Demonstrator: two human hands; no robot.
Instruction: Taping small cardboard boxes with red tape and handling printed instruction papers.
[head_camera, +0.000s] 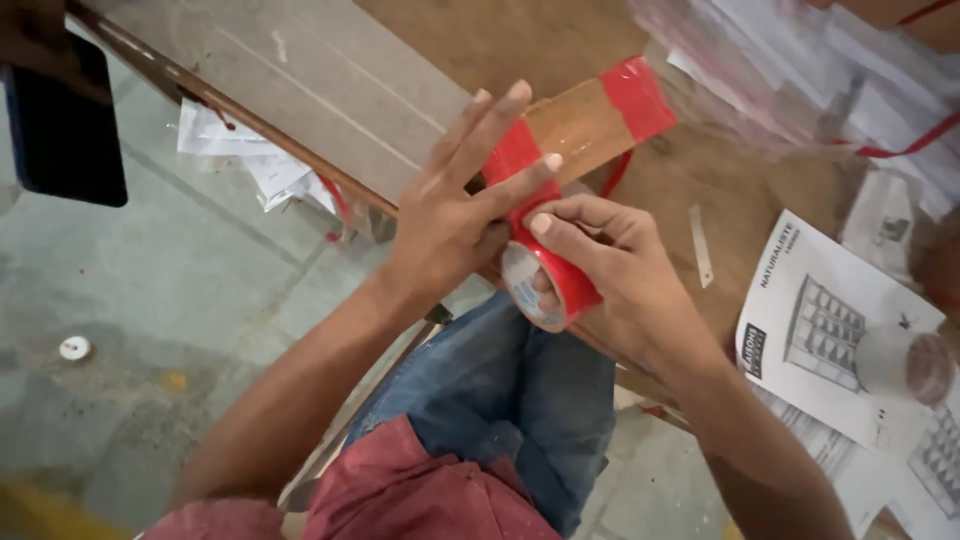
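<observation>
My right hand (610, 265) grasping a red tape roll (548, 285) at the worktop (520, 40) edge, my left hand (455, 205) flat, fingers spread on the red strip (515, 155), roll half hidden by fingers, paper sheet (830, 330) cut off at right

A red adhesive tape roll (555, 285) is held at the near edge of the brown wooden board (680, 180); a printed white paper sheet (830, 330) is laid to the right of the roll.
</observation>
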